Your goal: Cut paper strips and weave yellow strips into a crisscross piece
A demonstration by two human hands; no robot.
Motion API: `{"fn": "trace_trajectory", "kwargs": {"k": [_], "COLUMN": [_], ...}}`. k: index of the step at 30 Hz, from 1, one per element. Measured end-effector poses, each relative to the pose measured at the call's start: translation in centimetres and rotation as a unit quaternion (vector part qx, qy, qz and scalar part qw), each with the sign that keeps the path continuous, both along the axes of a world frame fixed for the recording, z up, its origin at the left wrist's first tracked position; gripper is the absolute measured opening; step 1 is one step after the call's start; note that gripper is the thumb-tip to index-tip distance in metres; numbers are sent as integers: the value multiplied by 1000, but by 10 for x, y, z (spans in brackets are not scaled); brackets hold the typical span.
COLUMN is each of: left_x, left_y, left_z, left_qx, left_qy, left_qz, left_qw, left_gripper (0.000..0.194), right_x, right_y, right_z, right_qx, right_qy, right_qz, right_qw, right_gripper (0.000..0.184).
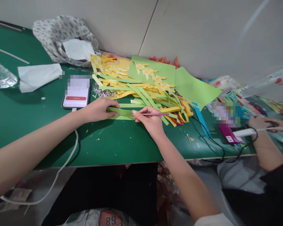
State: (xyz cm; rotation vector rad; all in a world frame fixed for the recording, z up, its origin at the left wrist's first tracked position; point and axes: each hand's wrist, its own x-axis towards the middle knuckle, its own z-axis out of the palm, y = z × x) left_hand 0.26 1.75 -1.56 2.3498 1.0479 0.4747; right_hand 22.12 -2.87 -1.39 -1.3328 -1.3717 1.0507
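My left hand (97, 110) is closed at the fingertips on a green paper strip (122, 111), just above the table. In my right hand (152, 122) is a thin pink pencil-like stick (153, 114), lying almost level, its left end over the strip. My right fingers pinch the stick close to that end and may also touch the strip. A pile of yellow and green paper strips (143, 94) lies right behind both hands. Scissors with red handles (178, 119) are partly buried in the strips to the right.
A phone (76, 91) with a white cable (76, 138) lies left of the pile. Behind it are a white tissue (40, 77) and a patterned cloth bag (54, 37). Green sheets (195, 88) lean near the wall. A co-worker's hands (259, 124) and a magenta power strip (230, 135) are at right.
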Motion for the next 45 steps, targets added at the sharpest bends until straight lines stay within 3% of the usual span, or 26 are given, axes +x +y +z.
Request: {"fn": "trace_trajectory", "kwargs": {"k": [20, 32, 45], "left_x": [-1, -1, -2], "left_y": [1, 1, 1], "left_z": [-4, -2, -5], "left_qx": [13, 12, 11], "left_qy": [0, 3, 1], "left_qz": [1, 2, 12], "left_qw": [1000, 1000, 1000], "left_gripper": [29, 31, 33], "right_x": [11, 17, 58], "right_y": [6, 6, 9], "right_z": [-10, -11, -13], "right_qx": [-18, -18, -21], "right_qy": [24, 40, 36], "right_qz": [13, -23, -34], "right_qw": [999, 999, 999], "right_gripper": [26, 26, 26]}}
